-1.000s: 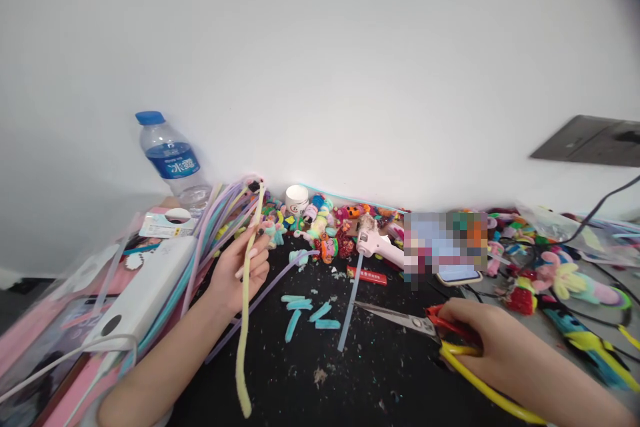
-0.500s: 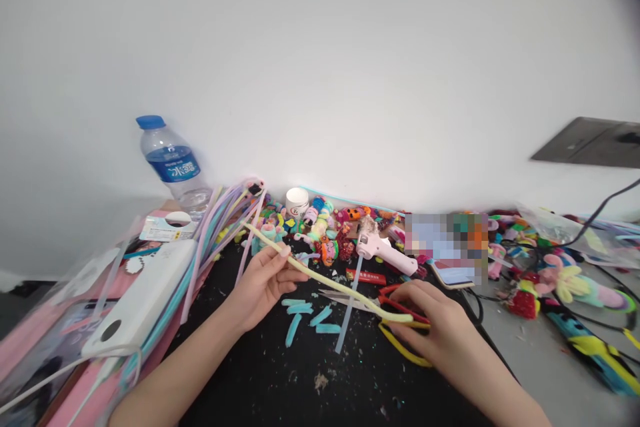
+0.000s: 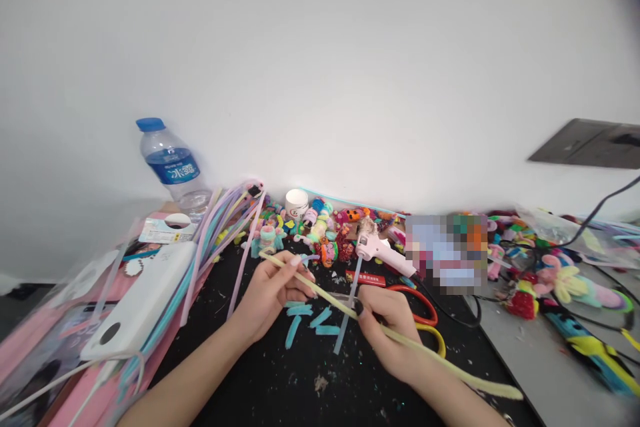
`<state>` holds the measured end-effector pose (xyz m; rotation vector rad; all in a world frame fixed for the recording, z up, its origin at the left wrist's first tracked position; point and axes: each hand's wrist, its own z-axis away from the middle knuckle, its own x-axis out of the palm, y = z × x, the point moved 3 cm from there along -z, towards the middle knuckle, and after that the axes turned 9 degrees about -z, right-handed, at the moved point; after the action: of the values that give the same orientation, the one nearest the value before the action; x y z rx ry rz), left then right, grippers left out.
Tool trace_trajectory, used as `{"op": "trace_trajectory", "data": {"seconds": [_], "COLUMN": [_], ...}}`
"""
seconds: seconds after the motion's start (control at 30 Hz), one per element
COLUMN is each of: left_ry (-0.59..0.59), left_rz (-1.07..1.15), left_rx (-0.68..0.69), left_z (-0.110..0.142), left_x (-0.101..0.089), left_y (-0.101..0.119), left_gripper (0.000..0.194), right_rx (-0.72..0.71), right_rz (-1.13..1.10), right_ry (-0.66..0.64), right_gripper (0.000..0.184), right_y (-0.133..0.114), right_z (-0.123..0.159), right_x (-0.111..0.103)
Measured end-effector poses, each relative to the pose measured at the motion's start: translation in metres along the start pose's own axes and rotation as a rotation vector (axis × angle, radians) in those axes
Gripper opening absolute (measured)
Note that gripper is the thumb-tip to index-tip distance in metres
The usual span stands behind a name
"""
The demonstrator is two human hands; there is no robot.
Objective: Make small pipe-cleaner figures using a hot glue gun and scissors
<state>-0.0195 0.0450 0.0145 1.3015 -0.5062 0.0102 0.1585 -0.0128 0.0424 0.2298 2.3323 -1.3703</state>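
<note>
Between the left hand (image 3: 275, 290) and right hand (image 3: 387, 330), a pale yellow fuzzy strip (image 3: 325, 293) slants from ten o'clock to four o'clock, pinched in both, over short turquoise pieces (image 3: 327, 330) on the black tabletop (image 3: 280, 380). A pink glue gun (image 3: 386, 255) lies at the right hand's twelve o'clock, with the red and yellow handles of scissors (image 3: 440, 335) at its three o'clock. A white device (image 3: 135, 307) sits at the left hand's nine o'clock.

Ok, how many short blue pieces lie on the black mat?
5 visible: three blue pieces near the left hand, two beside the glue stick. The left hand may hide more.
</note>
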Motion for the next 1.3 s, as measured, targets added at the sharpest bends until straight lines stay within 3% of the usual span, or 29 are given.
{"op": "trace_trajectory", "data": {"seconds": [0.07, 0.13, 0.27, 0.33, 0.4, 0.53, 0.63, 0.73, 0.8, 0.87, 0.93, 1.0, 1.1, 1.2, 1.3], "left_ry": [0.119, 0.143, -0.039, -0.147, -0.183, 0.019, 0.042, -0.144, -0.295, -0.371, -0.377, -0.309, -0.118, -0.02, 0.051], "left_rz": [0.028, 0.001, -0.166, -0.257, -0.36, -0.616, -0.904, -1.185, -1.274, -1.312, -1.299, -1.217, -0.903, -0.548, -0.389], "left_rx": [0.019, -0.006, -0.082, -0.09, -0.031, 0.188, 0.243, 0.273, 0.255, 0.235, 0.234, 0.235, 0.141, 0.019, -0.03], "left_z": [-0.003, -0.004, 0.001, 0.004, 0.004, 0.001, -0.001, 0.001, 0.003, 0.005, 0.005, 0.003, -0.001, -0.001, 0.0], "left_x": [-0.007, -0.008, 0.005, 0.011, 0.011, -0.005, -0.013, -0.009, -0.006, -0.004, -0.004, -0.004, -0.005, -0.002, 0.002], "left_y": [0.002, 0.001, -0.006, -0.008, -0.006, 0.011, 0.023, 0.027, 0.024, 0.021, 0.02, 0.019, 0.015, 0.006, -0.001], "left_gripper": [0.024, 0.024, 0.026, 0.028, 0.03, 0.033, 0.026, 0.013, 0.012, 0.008, 0.004, 0.008, 0.015, 0.018, 0.023], "right_rx": [0.018, 0.075, 0.17, 0.186, 0.226, 0.293, 0.294, 0.246, 0.22, 0.23, 0.261, 0.279, 0.284, 0.261, 0.24], "right_rz": [0.004, -0.015, -0.111, -0.138, -0.139, -0.209, -0.225, -0.175, -0.142, -0.142, -0.176, -0.215, -0.237, -0.239, -0.279], "right_ry": [0.079, 0.127, 0.108, 0.098, 0.121, 0.272, 0.294, 0.273, 0.281, 0.299, 0.327, 0.35, 0.359, 0.353, 0.354], "right_gripper": [0.031, 0.027, 0.006, 0.009, 0.013, 0.026, 0.032, 0.028, 0.021, 0.012, 0.007, 0.013, 0.017, 0.017, 0.016], "right_y": [0.004, 0.007, 0.008, 0.009, 0.013, 0.023, 0.024, 0.021, 0.02, 0.02, 0.022, 0.024, 0.024, 0.021, 0.017], "right_z": [0.005, 0.009, 0.012, 0.014, 0.017, 0.022, 0.02, 0.016, 0.015, 0.015, 0.015, 0.016, 0.017, 0.017, 0.018], "right_x": [-0.006, -0.008, -0.002, 0.001, 0.003, -0.002, -0.006, -0.008, -0.008, -0.007, -0.005, -0.004, -0.001, 0.002, 0.005]}}
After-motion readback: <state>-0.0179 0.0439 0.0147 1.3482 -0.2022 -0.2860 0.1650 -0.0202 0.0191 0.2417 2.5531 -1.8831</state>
